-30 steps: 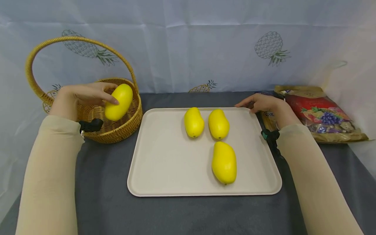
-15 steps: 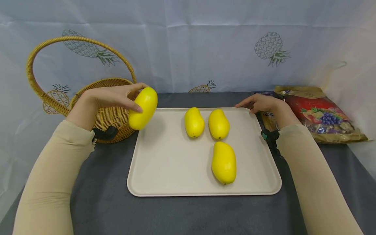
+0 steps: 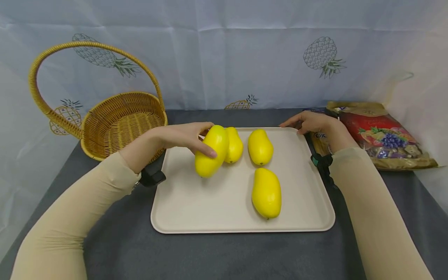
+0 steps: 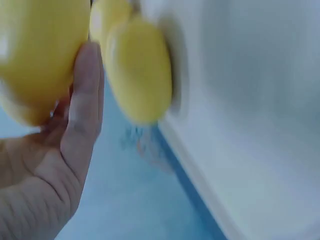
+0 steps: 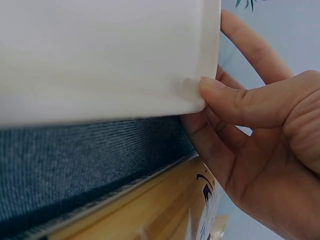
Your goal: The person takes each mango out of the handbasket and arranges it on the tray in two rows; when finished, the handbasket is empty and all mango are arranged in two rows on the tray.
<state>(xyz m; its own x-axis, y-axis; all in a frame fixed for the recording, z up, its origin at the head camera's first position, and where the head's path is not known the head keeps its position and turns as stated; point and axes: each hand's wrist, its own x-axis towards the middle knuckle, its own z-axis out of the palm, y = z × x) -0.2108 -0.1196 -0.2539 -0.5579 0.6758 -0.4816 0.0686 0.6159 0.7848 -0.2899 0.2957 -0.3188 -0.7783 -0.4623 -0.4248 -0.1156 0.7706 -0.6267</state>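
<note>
My left hand (image 3: 185,137) grips a yellow mango (image 3: 211,151) over the beige tray (image 3: 206,206), thumb on the near side. The held mango overlaps another mango (image 3: 234,146) in the head view. A third mango (image 3: 260,147) lies to the right of that one, and one more mango (image 3: 266,193) lies closer to the tray's front edge. In the left wrist view the held mango (image 4: 42,50) fills the upper left. My right hand (image 3: 311,123) pinches the tray's far right corner, the thumb on top of the rim and fingers beneath, as the right wrist view shows.
A wicker basket (image 3: 105,128) with a tall handle stands at the back left, nothing visible inside. At the back right, a red and gold snack bag (image 3: 381,136) leans beside other packaging (image 3: 320,142). A pineapple-print curtain (image 3: 224,66) hangs behind.
My left hand has carried the mango from over the basket rightward to above the tray, near the others. The right hand has stayed at the tray corner.
</note>
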